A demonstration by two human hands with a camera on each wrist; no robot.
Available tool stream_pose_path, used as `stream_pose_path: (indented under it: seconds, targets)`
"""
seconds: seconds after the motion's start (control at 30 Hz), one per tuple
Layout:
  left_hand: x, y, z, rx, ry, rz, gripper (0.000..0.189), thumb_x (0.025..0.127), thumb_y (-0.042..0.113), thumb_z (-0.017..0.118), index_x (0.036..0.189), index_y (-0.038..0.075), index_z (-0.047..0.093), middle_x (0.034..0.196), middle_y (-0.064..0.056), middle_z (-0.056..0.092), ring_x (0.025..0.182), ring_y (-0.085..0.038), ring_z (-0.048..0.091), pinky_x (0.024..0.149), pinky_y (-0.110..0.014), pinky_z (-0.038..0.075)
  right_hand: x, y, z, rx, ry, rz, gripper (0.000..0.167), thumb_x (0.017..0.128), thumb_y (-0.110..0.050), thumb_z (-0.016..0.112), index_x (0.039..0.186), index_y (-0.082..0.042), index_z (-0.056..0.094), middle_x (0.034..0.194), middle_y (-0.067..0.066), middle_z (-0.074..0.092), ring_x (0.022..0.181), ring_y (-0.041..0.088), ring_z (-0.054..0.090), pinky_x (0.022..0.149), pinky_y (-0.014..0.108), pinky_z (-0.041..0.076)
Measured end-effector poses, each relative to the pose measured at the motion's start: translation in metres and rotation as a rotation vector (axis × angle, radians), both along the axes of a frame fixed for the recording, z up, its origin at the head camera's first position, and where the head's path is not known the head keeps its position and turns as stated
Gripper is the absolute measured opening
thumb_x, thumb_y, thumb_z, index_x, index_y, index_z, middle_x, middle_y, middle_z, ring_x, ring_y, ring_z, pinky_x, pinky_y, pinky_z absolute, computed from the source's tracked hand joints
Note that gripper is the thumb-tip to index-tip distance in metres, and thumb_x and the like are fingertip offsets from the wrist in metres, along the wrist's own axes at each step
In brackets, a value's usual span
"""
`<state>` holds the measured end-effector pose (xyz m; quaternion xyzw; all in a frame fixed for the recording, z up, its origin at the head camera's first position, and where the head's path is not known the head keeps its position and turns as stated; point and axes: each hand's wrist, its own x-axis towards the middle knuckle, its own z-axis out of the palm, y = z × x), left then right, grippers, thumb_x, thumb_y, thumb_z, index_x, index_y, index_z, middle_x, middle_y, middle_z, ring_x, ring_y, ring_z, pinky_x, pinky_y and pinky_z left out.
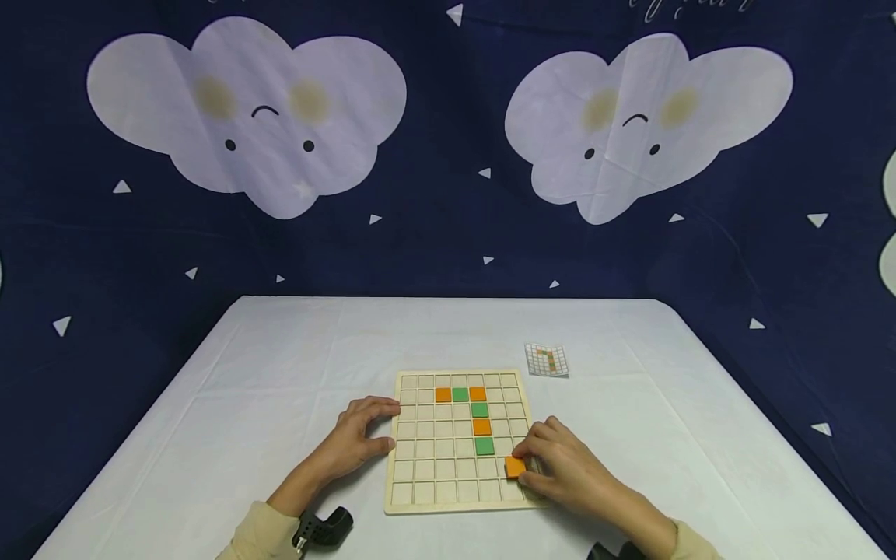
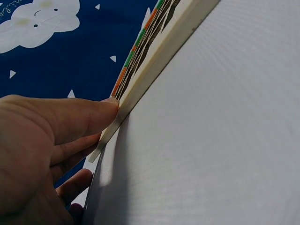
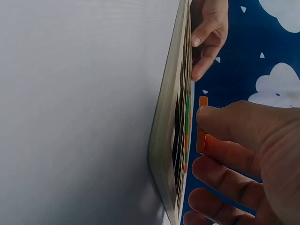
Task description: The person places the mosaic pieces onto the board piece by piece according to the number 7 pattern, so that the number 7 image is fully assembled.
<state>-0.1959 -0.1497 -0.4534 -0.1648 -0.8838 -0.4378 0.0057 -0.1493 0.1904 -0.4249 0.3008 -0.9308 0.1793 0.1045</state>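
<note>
A wooden grid board (image 1: 423,494) lies flat on the white table. Orange and green square tiles sit in its cells: a short row near the far edge, from an orange tile (image 1: 443,395) rightward, and a column running down to a green tile (image 1: 484,446). My right hand (image 1: 570,470) pinches another orange tile (image 3: 202,124) between thumb and fingers, held above the board's surface near its right front cells. At the left edge of the board, my left hand (image 1: 350,439) touches the rim with thumb and fingertips, fingers spread (image 2: 70,117).
Beyond the board's far right corner lies a small card (image 1: 547,361) printed with a grid and coloured squares. The white table (image 1: 301,342) ends at a dark blue curtain (image 1: 448,249) with clouds. A black wrist device (image 1: 325,529) sits by the left sleeve.
</note>
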Motion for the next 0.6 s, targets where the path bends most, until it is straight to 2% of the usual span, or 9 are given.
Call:
stream_pose_path:
  seconds: [0.6]
  targets:
    - [0.000,0.000,0.002,-0.006,-0.015,-0.001,0.045,0.073,0.009,0.075,0.116,0.010,0.064,0.129,0.000,0.057,0.127,-0.027,0.038,0.101,-0.047,0.018,-0.005,-0.018,-0.001,0.020,-0.004,0.030,0.020,0.074,-0.031,0.077,0.091,-0.023,0.070,0.089,-0.018,0.055,0.084,0.000,0.038,0.075,0.021,0.039]
